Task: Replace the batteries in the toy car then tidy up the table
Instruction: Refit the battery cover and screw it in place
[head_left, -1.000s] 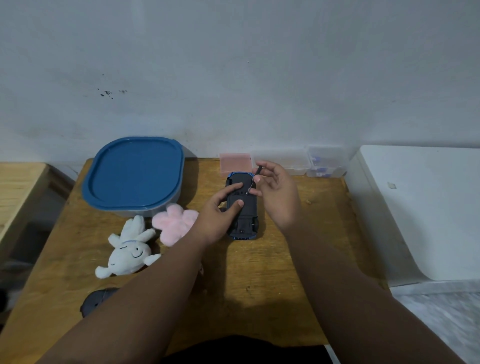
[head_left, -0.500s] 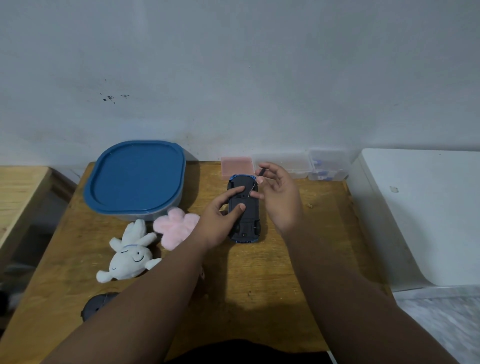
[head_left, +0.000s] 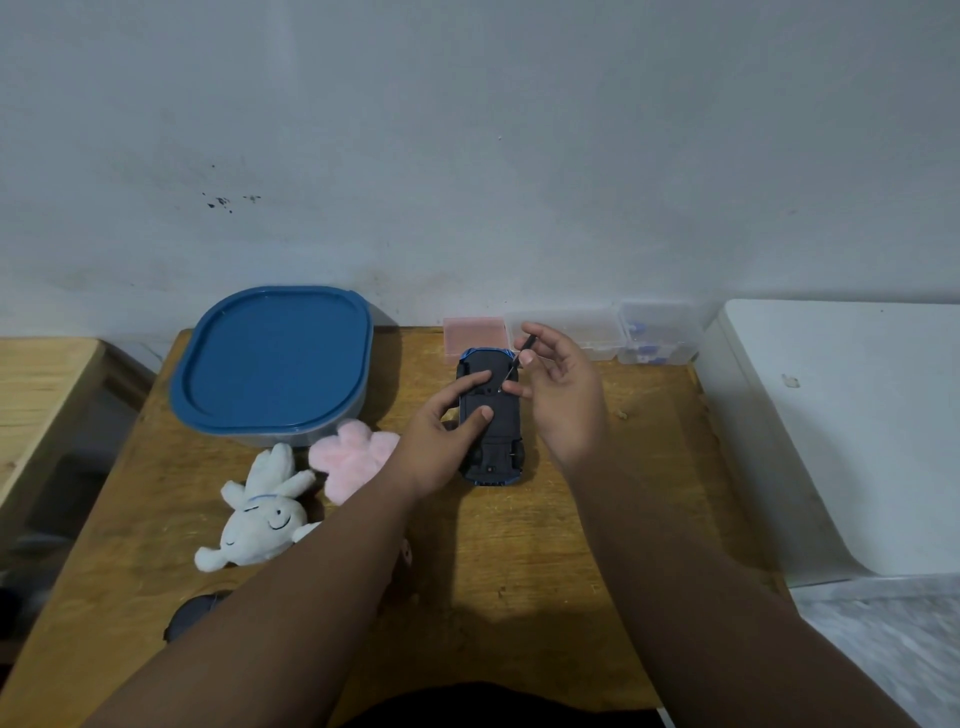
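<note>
Wooden worktop carries everything, its far edge against a pale wall. Near the far left corner sits a lidded blue container, and just in front of it lie a pink plush and a white plush rabbit, touching each other. Along the far edge toward the right stand a pink box and clear plastic boxes. The toy car lies upside down near the middle of the far edge, dark underside up. The left hand presses on it, forefinger and thumb spread flat across the underside, its grip apart rather than closed around the car. The right hand hangs just beside the car's right flank, its grip pinched together on a thin dark screwdriver, whose tip meets the underside near the far end.
</note>
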